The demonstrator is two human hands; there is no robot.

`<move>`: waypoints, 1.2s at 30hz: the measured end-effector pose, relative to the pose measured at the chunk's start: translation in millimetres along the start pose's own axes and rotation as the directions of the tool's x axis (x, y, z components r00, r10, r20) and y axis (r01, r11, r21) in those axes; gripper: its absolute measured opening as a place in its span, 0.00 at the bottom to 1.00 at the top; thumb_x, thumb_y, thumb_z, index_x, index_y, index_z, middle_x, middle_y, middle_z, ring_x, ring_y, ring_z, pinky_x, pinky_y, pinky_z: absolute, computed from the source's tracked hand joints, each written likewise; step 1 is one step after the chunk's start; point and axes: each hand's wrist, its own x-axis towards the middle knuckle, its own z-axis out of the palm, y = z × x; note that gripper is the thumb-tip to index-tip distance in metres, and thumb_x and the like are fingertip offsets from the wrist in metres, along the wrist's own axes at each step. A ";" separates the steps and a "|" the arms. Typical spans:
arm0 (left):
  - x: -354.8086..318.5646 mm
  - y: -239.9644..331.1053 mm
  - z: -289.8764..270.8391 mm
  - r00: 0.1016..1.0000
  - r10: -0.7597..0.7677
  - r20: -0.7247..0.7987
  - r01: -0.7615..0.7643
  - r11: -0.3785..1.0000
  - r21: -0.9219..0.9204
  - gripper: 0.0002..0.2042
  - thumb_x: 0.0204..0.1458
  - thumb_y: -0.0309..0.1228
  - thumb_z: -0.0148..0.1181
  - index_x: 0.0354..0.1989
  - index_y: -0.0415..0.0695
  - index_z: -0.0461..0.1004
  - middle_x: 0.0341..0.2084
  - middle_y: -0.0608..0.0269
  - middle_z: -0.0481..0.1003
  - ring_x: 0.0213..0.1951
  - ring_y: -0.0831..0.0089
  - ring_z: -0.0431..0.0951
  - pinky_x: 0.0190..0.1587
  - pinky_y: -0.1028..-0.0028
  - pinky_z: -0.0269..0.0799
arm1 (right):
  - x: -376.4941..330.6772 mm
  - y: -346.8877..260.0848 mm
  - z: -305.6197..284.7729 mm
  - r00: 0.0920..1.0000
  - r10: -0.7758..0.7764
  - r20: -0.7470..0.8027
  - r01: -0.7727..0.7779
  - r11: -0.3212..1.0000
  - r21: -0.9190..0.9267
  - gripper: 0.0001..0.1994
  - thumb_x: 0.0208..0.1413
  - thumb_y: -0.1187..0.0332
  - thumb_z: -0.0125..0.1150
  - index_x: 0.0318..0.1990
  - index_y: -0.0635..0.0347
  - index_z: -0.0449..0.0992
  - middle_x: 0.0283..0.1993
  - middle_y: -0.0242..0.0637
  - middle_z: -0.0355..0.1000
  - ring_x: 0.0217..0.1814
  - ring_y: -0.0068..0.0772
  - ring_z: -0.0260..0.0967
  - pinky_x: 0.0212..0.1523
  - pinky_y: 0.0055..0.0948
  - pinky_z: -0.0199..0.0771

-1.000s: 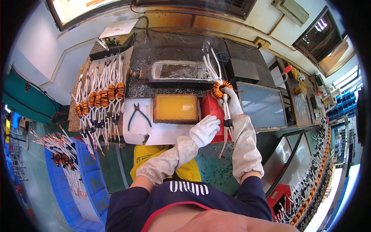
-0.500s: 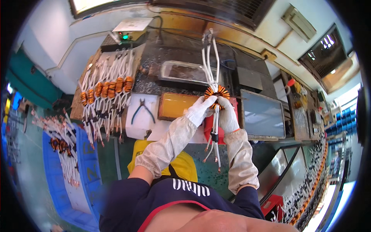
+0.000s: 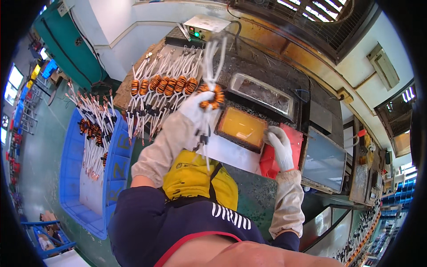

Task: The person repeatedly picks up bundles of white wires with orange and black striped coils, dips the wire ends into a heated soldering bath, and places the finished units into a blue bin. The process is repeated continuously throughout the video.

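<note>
Two hands (image 3: pixel 193 107), one held coil (image 3: pixel 218 95), seven lined-up coils (image 3: pixel 163 84), one large blue crate (image 3: pixel 114 180)

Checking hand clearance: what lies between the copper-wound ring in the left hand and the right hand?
In the head view, the yellow-filled tray lies between the ring and the right hand.

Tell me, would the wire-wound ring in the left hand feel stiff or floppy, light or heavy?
The wire-wound ring looks stiff, its round shape unsquashed in the left hand. Its dense windings suggest some weight for its size. The white leads probably flex little, sticking out unsupported.
</note>
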 end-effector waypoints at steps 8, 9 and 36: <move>-16.0 106.7 -121.3 0.893 0.284 -0.349 -0.108 0.888 0.446 0.13 0.46 0.23 0.63 0.42 0.43 0.74 0.33 0.65 0.77 0.34 0.72 0.77 0.35 0.75 0.74 | -36.0 29.0 -44.7 0.949 -0.107 -0.296 0.104 0.994 -0.028 0.07 0.62 0.74 0.52 0.45 0.64 0.72 0.44 0.37 0.74 0.44 0.27 0.73 0.47 0.28 0.76; -15.0 113.0 -120.4 0.861 0.336 -0.382 -0.037 0.791 0.611 0.15 0.45 0.29 0.66 0.42 0.41 0.74 0.35 0.64 0.77 0.36 0.72 0.78 0.36 0.74 0.74 | -38.9 36.0 -47.3 0.939 -0.108 -0.326 0.107 0.994 -0.021 0.07 0.62 0.74 0.52 0.44 0.64 0.73 0.44 0.37 0.74 0.43 0.26 0.73 0.47 0.28 0.77; 46.5 53.5 -237.6 0.475 0.875 0.087 0.328 -0.268 0.906 0.34 0.44 0.44 0.68 0.52 0.30 0.64 0.55 0.43 0.61 0.58 0.49 0.61 0.62 0.59 0.58 | -31.8 47.0 -30.9 0.843 -0.142 -0.519 0.080 0.987 -0.141 0.05 0.60 0.74 0.53 0.42 0.63 0.73 0.41 0.34 0.74 0.36 0.20 0.69 0.38 0.22 0.73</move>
